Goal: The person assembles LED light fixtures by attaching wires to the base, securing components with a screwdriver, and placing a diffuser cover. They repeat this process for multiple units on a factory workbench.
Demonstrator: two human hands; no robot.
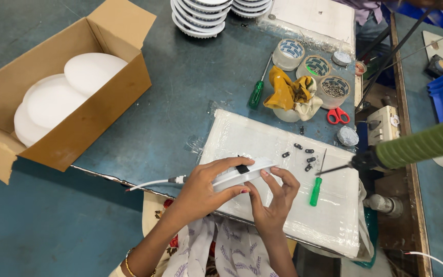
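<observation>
White round lamp housing (242,174), edge-on, black clip on top, above plastic-wrapped board (283,205)

We see a teal-blue table (180,97) and a brown cardboard box (85,123) holding white discs (52,100). The round part (242,174) is white with a black clip (241,169) on it. 2 screwdrivers have green handles: 1 lighter (315,192), 1 darker (255,95). The rag (289,92) is mustard yellow, the scissors (338,116) red. The garment (232,251) shows purple leaf prints on white. Small screws (306,156) are black.
</observation>
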